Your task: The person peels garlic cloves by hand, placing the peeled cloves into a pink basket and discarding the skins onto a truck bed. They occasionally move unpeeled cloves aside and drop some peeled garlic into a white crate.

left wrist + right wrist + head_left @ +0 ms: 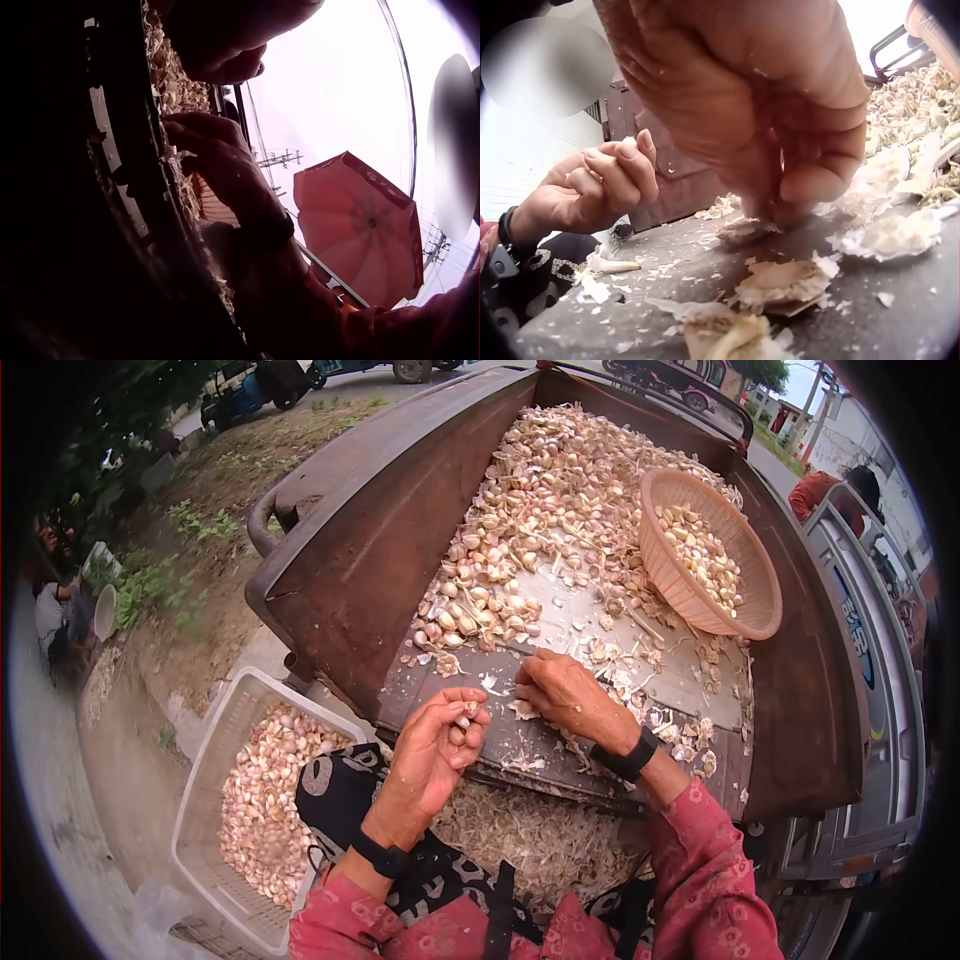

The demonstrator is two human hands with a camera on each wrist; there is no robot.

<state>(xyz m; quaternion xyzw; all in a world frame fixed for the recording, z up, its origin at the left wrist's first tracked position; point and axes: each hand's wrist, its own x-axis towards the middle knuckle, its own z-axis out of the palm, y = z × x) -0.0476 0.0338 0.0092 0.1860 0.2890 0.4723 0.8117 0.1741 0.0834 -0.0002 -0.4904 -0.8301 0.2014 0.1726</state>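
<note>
My left hand (425, 755) is raised palm up at the near edge of the metal cart bed (430, 685), fingers curled round a few garlic cloves (462, 724). To its right, my right hand (578, 698) reaches down to the bed with bent fingers. In the right wrist view its fingertips pinch at a piece of garlic husk (742, 228) lying on the surface; the fingers partly hide it. More papery husks (787, 283) lie scattered in front of that hand. A large heap of garlic bulbs (570, 490) fills the far part of the bed.
A pink plastic basket (655, 550) with garlic cloves leans on the heap at the right. Down left stands a white crate (200, 780) filled with cloves. Husks (530, 830) are piled below the bed's near edge. Rusty side walls (400, 540) flank the bed.
</note>
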